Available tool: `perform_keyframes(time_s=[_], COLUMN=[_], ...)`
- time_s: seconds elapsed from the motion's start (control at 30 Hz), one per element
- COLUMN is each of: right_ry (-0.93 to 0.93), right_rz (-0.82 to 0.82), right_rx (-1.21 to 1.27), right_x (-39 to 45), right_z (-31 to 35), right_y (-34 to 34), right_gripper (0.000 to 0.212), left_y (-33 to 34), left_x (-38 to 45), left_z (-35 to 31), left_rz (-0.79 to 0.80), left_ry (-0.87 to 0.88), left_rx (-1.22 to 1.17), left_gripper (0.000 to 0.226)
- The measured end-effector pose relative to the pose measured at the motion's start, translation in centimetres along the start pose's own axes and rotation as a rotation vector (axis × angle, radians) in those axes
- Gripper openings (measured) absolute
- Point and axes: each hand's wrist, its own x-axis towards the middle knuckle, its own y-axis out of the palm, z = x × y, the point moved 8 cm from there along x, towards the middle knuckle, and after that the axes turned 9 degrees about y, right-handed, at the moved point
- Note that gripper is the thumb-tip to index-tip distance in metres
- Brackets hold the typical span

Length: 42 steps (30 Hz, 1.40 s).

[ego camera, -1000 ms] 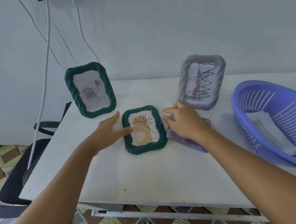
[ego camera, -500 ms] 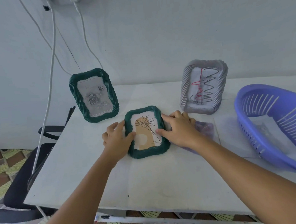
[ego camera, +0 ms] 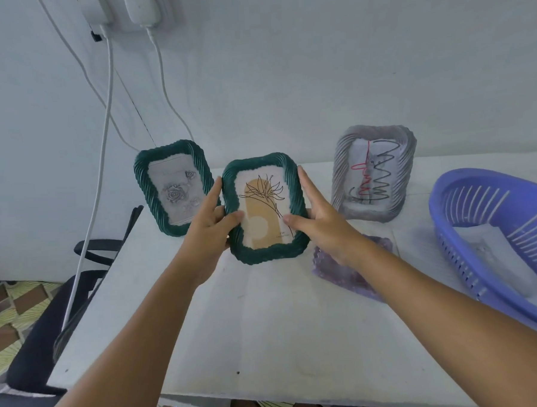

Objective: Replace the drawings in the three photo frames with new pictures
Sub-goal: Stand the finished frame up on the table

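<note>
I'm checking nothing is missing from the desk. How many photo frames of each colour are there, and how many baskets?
Green photo frames: 2, one standing at the back left and one held between both hands
Grey photo frames: 1
Purple baskets: 1
Total: 4

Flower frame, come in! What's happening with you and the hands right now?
Left hand and right hand grip flower frame by its sides, tilted up. Nothing in the way.
</note>
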Motion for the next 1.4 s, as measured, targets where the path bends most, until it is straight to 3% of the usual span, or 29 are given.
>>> perform_keyframes(time_s=[0.27,0.57,0.97,1.23,1.4], right_ry=[0.028,-0.032,-0.032,-0.038,-0.039], right_rz=[-0.018,-0.082,-0.122,-0.106,-0.111], right_rx=[0.081,-0.037,-0.018,-0.031,-0.119], right_x=[2.3,5.8,10.7,11.0,10.3], right_z=[-0.5,2.1,2.4,1.2,0.6], right_y=[-0.5,-1.7,-2.8,-2.8,-2.7], right_gripper=[0.103,0.109,0.110,0.109,0.105], left_y=[0.3,-0.2,-0.5,-0.3,-0.3], left_x=[1.4,5.7,10.9,11.1,9.8], left_z=[-0.6,-0.5,1.1,2.3,2.9], left_rz=[0.099,0.047,-0.024,-0.018,-0.020], left_ry=[0.012,0.058,0.044,0.054,0.115], left_rx=[-0.022,0.032,0.062,0.124,0.289], left_gripper=[0.079,0.080,0.081,0.082,0.081])
